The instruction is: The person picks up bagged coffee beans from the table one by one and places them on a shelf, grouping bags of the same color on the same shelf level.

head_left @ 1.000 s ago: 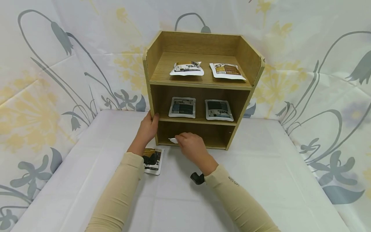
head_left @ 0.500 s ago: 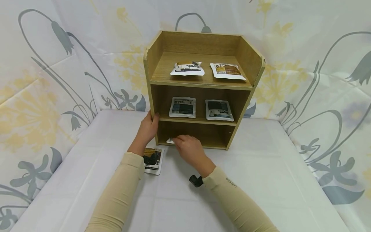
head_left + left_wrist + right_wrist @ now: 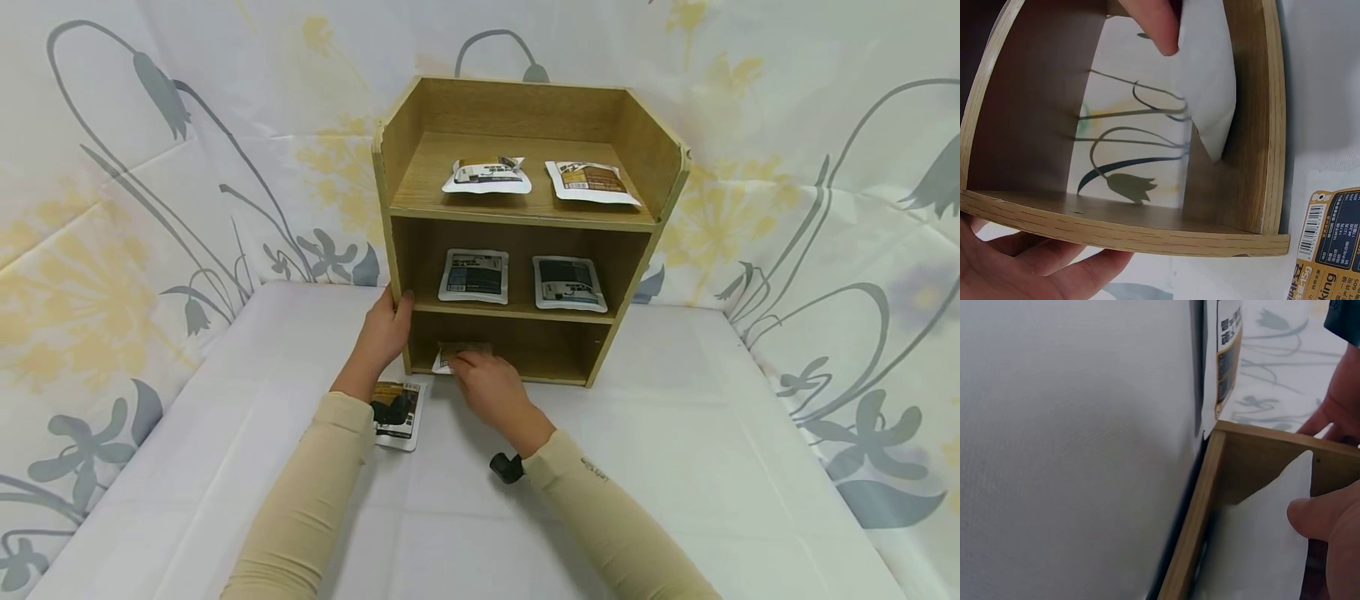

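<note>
A wooden three-tier shelf [image 3: 517, 220] stands against the patterned backdrop. My left hand [image 3: 384, 335] grips its left side panel, thumb at the front edge; the left wrist view shows fingers [image 3: 1094, 272] along the panel's outside. In the bottom compartment, toward the left, my right hand [image 3: 495, 393] holds a flat white pouch [image 3: 442, 360] with a brownish face. The right wrist view shows the thumb on the plain white side of this pouch [image 3: 1260, 544], which is tilted. The right hand hides part of it in the head view.
Two pouches, a left one [image 3: 487, 177] and a right one [image 3: 592, 182], lie on the top tier. Two dark-labelled ones, left [image 3: 475, 276] and right [image 3: 570, 283], occupy the middle tier. Another pouch [image 3: 405, 429] lies on the white tablecloth [image 3: 450, 517] beside my left wrist.
The pouch in my right hand has tipped so that more of its brownish face shows inside the bottom compartment. My right hand has shifted slightly down and left; the left hand has stayed put.
</note>
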`<control>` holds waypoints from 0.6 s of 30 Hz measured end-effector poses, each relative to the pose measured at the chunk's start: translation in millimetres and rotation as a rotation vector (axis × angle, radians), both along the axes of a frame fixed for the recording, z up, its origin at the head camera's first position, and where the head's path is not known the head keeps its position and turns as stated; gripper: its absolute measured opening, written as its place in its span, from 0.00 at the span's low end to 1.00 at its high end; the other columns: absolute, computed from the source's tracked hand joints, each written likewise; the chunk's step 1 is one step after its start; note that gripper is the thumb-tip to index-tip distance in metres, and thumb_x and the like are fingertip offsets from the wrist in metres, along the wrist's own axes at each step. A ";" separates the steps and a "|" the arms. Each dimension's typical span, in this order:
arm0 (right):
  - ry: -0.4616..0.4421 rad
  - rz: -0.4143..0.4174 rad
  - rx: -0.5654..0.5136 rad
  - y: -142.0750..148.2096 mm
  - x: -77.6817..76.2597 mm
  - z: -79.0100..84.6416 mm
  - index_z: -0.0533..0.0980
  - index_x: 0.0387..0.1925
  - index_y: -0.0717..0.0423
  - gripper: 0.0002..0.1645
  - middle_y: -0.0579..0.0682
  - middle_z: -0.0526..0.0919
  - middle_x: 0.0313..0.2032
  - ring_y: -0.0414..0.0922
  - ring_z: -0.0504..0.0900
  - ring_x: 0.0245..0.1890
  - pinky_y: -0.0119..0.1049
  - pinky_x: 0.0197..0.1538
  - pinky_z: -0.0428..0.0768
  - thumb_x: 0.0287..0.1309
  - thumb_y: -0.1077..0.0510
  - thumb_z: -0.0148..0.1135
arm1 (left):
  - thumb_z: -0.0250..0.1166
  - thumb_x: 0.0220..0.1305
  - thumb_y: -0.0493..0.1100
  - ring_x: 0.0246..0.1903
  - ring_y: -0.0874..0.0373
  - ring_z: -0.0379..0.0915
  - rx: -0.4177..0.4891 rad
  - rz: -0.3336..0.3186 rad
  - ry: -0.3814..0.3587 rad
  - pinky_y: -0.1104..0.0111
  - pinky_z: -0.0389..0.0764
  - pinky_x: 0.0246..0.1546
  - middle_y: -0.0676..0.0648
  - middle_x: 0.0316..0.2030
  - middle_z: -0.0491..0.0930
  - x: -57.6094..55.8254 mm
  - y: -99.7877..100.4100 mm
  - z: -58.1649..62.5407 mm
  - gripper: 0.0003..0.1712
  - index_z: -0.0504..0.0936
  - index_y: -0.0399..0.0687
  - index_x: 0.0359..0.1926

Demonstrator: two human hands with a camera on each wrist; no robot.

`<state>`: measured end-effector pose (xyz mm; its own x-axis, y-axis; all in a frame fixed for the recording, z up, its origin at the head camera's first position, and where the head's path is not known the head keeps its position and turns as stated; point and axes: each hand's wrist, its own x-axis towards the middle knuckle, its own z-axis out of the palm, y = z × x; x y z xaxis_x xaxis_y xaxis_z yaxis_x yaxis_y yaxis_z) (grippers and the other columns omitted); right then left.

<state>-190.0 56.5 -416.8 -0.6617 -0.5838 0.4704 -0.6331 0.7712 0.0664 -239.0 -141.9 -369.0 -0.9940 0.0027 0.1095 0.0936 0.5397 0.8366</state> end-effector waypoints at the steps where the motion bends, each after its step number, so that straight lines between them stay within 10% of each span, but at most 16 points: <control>1: -0.006 -0.002 -0.002 0.0 -0.4 -0.4 0.82 0.51 0.50 0.14 0.47 0.85 0.48 0.45 0.84 0.49 0.39 0.48 0.82 0.65 0.57 0.60 | 0.35 0.75 0.63 0.63 0.38 0.67 -0.001 -0.001 -0.001 0.44 0.70 0.60 0.34 0.67 0.65 0.1 -0.1 0.1 0.37 0.53 0.48 0.75; 18: -0.115 -0.070 0.026 -1.0 -13.5 -9.2 0.80 0.53 0.48 0.15 0.46 0.83 0.51 0.46 0.83 0.50 0.43 0.45 0.82 0.67 0.58 0.57 | 0.35 0.75 0.61 0.64 0.38 0.65 -0.007 0.007 0.001 0.45 0.68 0.62 0.33 0.67 0.65 -1.6 -0.3 -0.7 0.36 0.52 0.47 0.75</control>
